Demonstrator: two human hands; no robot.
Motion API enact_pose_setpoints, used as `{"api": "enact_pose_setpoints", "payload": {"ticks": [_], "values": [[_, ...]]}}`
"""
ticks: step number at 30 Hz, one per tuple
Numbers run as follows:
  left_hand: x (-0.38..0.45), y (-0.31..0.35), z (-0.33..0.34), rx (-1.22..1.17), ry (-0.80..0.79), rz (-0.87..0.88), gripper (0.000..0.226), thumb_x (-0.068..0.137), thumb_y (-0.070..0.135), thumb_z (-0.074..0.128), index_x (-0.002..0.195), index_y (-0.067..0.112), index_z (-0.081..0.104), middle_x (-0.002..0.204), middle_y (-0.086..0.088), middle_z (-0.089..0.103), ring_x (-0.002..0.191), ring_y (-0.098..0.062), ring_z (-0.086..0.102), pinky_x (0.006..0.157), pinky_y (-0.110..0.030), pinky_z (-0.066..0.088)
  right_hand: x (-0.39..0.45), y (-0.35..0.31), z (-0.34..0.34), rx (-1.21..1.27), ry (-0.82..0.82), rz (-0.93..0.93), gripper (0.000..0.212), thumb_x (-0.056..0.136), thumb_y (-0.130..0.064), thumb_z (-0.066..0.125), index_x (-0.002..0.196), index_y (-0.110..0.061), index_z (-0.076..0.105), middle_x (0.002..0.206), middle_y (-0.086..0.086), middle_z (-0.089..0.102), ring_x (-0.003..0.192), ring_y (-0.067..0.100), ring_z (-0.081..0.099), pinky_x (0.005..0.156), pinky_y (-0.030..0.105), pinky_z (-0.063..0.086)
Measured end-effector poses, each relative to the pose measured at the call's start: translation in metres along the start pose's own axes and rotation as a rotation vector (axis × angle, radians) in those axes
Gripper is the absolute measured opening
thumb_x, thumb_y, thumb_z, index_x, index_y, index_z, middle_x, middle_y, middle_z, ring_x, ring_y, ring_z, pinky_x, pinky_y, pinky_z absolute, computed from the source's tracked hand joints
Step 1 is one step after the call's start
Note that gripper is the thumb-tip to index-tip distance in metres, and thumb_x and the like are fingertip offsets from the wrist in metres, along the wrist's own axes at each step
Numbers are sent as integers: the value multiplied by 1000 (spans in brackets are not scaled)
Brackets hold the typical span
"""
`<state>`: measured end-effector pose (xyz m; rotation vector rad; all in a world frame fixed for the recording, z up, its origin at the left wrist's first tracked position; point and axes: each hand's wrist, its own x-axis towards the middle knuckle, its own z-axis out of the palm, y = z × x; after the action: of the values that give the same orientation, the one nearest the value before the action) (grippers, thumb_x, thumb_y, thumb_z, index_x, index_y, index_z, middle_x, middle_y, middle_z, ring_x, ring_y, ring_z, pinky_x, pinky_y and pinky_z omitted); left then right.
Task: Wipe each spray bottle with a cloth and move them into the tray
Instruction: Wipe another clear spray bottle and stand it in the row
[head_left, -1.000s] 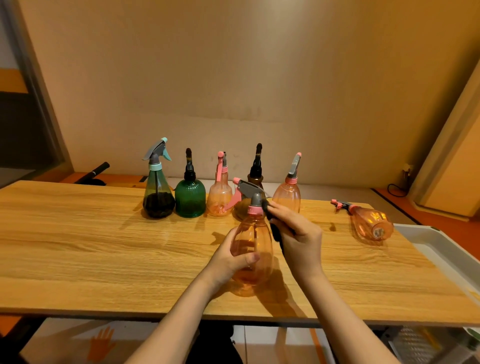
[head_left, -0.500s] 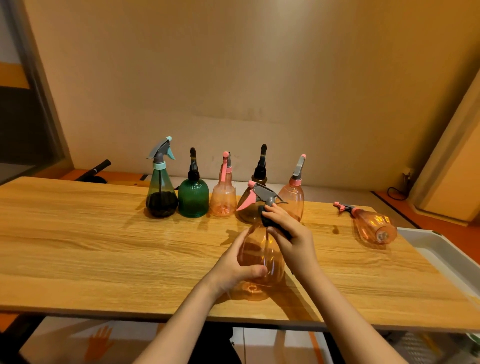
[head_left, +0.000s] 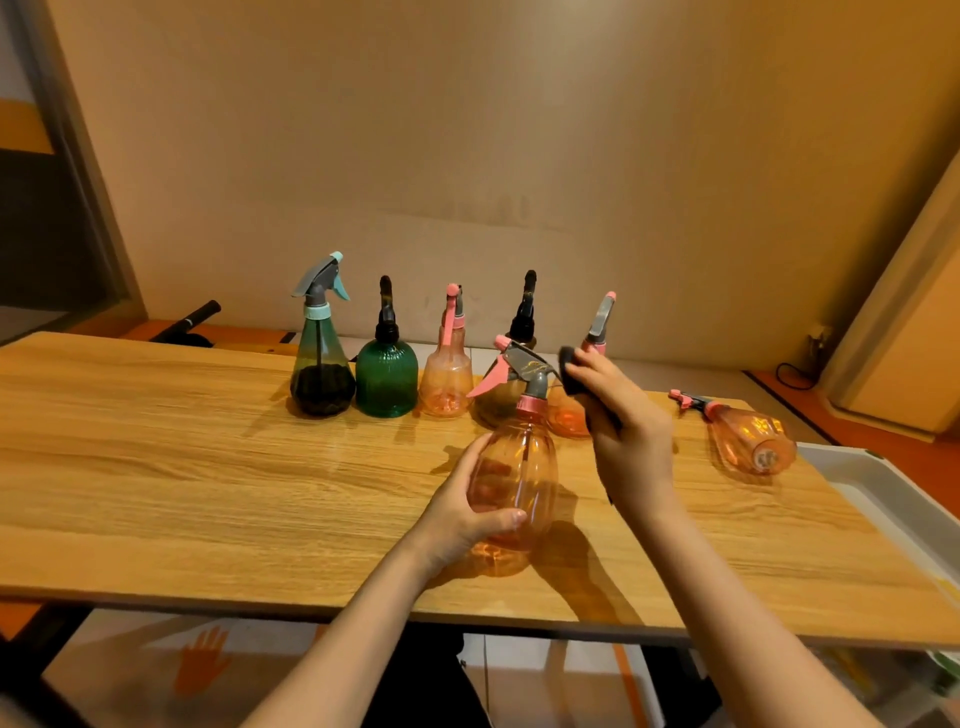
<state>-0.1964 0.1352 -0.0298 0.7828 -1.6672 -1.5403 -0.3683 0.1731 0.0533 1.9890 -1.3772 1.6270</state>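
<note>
Left hand (head_left: 457, 512) wrapped round the orange spray bottle (head_left: 514, 483), standing up on the wooden table (head_left: 182, 467). Right hand (head_left: 623, 431) pinching a dark cloth (head_left: 570, 371) just beside the sprayer top. White tray (head_left: 883, 486) far right, past a lying bottle (head_left: 748, 439).

table (head_left: 208, 467): wood-grain surface, pale brown, smooth, low satin sheen. held orange bottle (head_left: 514, 483): translucent plastic, ribbed, glossy; spray head grey and pink opaque plastic, matt. green bottle (head_left: 387, 382): translucent ribbed plastic, glossy highlights, black matt sprayer. tall dark bottle (head_left: 322, 374): clear tinted plastic, smooth. fallen orange bottle (head_left: 753, 441): translucent glossy plastic. cloth (head_left: 571, 371): dark, matt, soft-looking; weave too small to tell. tray (head_left: 883, 483): white, smooth plastic look, slight sheen. wall (head_left: 519, 130): matt, faintly blotchy.
</note>
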Motion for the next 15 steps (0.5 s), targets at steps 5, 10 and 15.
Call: {"api": "enact_pose_setpoints", "payload": {"ticks": [5,10,15], "values": [[-2,2,3,1,23,15,105,51,45,78,140,40,24,134,10,44,120,-6,50,86,-19,51,19,6,20,-235,-325,-72,32,80,8,63,109,-6,68,124,12,60,124,29,48,100,46,43],[-2,1,4,20,13,19,102,53,46,80,138,43,25,139,4,42,126,-15,48,101,-37,49,-7,12,20,-198,-228,-94,40,73,15,66,108,-6,68,122,14,61,120,27,50,99,50,41],[-2,0,3,35,15,13,102,55,47,80,140,43,25,139,2,44,124,-16,51,101,-41,48,-17,11,6,-215,-247,-120,44,73,17,62,111,-5,66,122,13,60,118,23,50,96,46,46]]}}
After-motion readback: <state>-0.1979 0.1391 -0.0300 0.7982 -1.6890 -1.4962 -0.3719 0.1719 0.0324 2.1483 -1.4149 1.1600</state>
